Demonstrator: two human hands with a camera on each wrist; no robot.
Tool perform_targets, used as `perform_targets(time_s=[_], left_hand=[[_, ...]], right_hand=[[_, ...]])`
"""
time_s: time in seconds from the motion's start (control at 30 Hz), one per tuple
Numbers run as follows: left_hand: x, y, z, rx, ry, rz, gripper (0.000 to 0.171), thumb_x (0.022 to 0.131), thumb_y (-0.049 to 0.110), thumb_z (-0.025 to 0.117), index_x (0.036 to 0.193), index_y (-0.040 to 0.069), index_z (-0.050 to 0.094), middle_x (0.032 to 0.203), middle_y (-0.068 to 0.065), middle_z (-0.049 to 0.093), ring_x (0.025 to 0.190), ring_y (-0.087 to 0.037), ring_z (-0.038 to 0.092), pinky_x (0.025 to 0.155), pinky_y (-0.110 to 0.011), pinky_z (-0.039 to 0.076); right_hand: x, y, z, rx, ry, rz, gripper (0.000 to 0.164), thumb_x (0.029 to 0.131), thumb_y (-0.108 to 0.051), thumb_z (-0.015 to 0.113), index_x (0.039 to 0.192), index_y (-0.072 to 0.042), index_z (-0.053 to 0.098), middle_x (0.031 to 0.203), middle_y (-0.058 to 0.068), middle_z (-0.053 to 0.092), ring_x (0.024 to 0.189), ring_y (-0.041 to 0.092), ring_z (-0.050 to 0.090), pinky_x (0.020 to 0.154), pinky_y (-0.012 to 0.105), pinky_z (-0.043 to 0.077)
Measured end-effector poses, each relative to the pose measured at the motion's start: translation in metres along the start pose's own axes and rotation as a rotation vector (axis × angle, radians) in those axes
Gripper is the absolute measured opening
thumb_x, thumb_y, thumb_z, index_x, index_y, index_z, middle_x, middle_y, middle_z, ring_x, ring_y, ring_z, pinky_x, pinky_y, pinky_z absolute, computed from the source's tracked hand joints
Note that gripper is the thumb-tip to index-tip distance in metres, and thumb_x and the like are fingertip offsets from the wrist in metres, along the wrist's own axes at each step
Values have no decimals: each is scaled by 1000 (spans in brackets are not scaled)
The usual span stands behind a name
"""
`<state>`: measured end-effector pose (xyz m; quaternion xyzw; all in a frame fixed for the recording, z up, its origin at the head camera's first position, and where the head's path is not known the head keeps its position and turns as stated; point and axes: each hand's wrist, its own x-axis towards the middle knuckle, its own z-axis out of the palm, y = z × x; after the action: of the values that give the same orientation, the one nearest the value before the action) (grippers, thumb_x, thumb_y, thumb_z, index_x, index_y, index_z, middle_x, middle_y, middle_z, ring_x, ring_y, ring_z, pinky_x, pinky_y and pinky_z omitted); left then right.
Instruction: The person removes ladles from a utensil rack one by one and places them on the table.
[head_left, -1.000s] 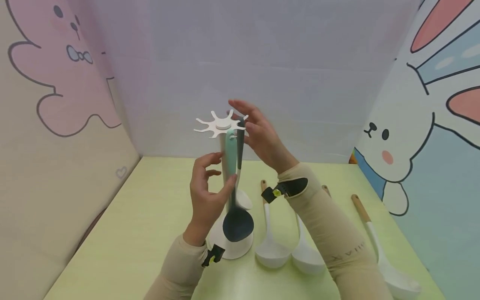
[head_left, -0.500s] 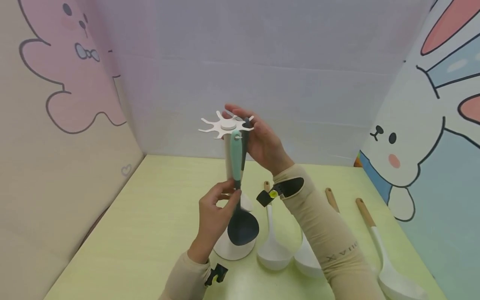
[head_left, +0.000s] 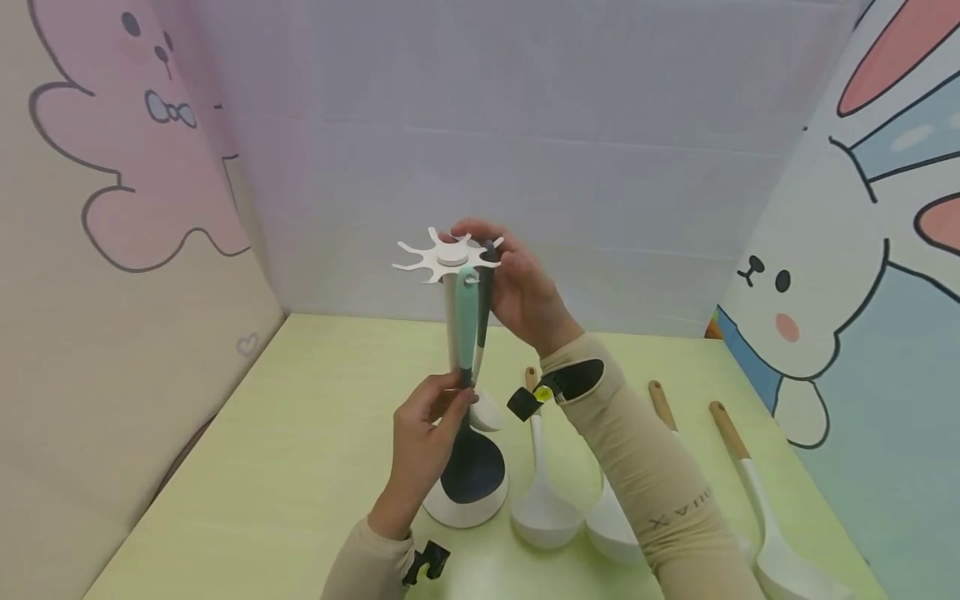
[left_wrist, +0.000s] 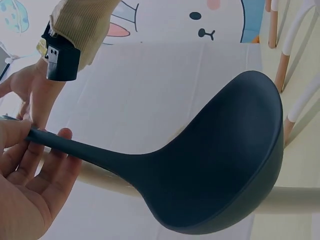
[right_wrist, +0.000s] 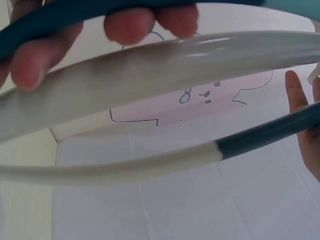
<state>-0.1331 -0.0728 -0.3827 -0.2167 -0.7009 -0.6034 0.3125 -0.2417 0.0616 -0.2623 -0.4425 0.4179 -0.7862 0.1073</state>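
My left hand (head_left: 426, 429) pinches the dark shaft of a soup ladle (head_left: 474, 467), thumb on one side and fingers on the other, just below its mint handle. In the left wrist view the ladle's deep dark bowl (left_wrist: 220, 155) fills the right half. The handle's top end is at a hook of a white utensil stand (head_left: 452, 255). Beside it hangs a second utensil (head_left: 485, 300) with a dark handle and white shaft. My right hand (head_left: 528, 296) is at the stand's top right, by that dark handle, with fingers extended behind the hooks.
Three white ladles with wooden handles lie on the pale yellow table (head_left: 345, 400): a near ladle (head_left: 546, 517), a middle ladle (head_left: 613, 525) partly under the right sleeve, and a far-right ladle (head_left: 787, 558). Cartoon-printed cloth walls enclose the sides; a plain backdrop (head_left: 360, 192) stands behind.
My left hand has moved down from beside the mint handle to the ladle's dark shaft. The dark bowl has swung slightly. My right hand stays near the stand's top.
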Motion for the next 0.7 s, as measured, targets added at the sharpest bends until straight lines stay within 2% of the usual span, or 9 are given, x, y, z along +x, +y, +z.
perform_targets(time_s=[0.2,0.33,0.7], left_hand=[[1,-1,-4,1,-4,-7,19,88,-8,68,106,-8,68,94,-14,70,81,-19,71,72,-25,57],[2,-2,-7,11,-9,-19,17,88,-8,67,106,-7,68,93,-13,70,80,-22,71,72,-27,58],[6,-2,-14,34,-22,11,18,89,-8,66,106,-5,68,94,-12,70,80,-22,72,71,-29,58]], right_hand=[[1,2,-1,-18,-2,-5,60,79,-51,78,122,-16,58,127,3,61,121,17,54,95,32,44],[2,3,-1,-12,18,-5,57,78,-48,80,120,-16,58,126,4,61,118,17,55,93,32,45],[3,4,0,-19,55,-14,56,78,-43,84,119,-15,59,123,3,61,110,16,57,85,28,48]])
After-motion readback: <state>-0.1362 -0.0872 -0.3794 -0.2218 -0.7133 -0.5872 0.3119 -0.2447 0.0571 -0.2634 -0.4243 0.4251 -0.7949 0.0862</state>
